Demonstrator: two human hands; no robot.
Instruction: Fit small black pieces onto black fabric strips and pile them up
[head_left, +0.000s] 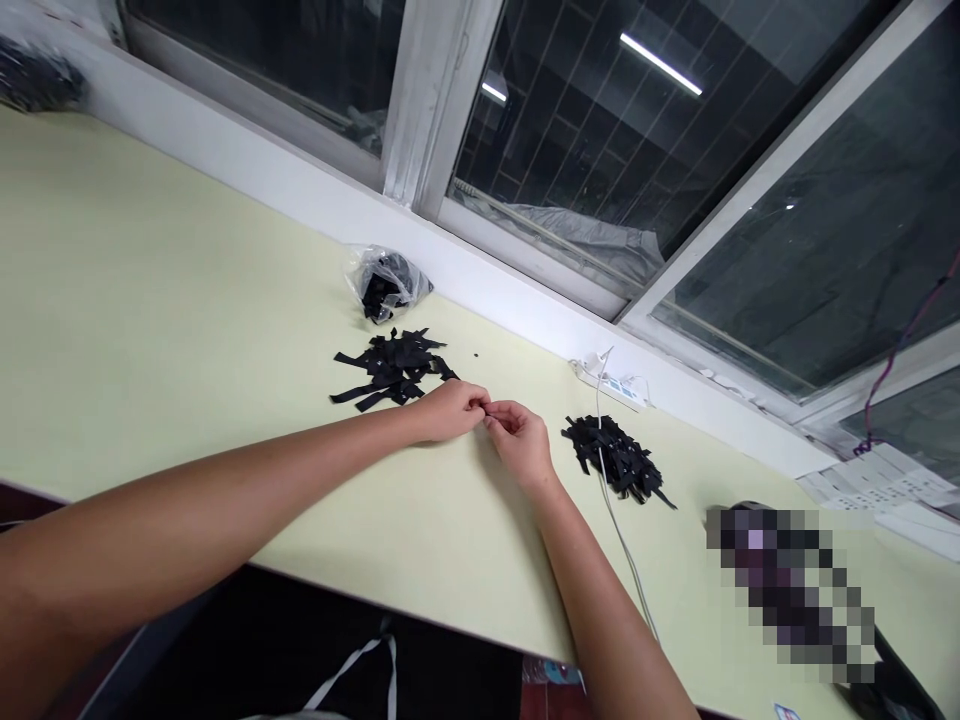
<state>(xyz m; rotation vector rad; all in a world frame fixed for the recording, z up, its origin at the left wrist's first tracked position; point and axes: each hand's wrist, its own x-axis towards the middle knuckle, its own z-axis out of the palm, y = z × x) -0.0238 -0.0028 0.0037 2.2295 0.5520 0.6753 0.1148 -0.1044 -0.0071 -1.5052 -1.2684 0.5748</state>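
Note:
My left hand [451, 410] and my right hand [521, 440] meet fingertip to fingertip over the table, both closed in a pinch. Whatever lies between the fingers is too small and too covered to make out. Just behind and left of my left hand is a loose pile of short black fabric strips [394, 365]. To the right of my right hand lies a second, denser pile of black strips [619, 458]. A clear plastic bag [409, 280] with more black pieces in it stands behind the first pile.
The pale yellow-green table [187, 300] runs along a white ledge under windows. A white power strip [611, 385] sits near the ledge, and its cable [619, 530] crosses the right pile. A pixelated dark object [795, 590] is at the right. Another dark bag [37, 78] lies far left.

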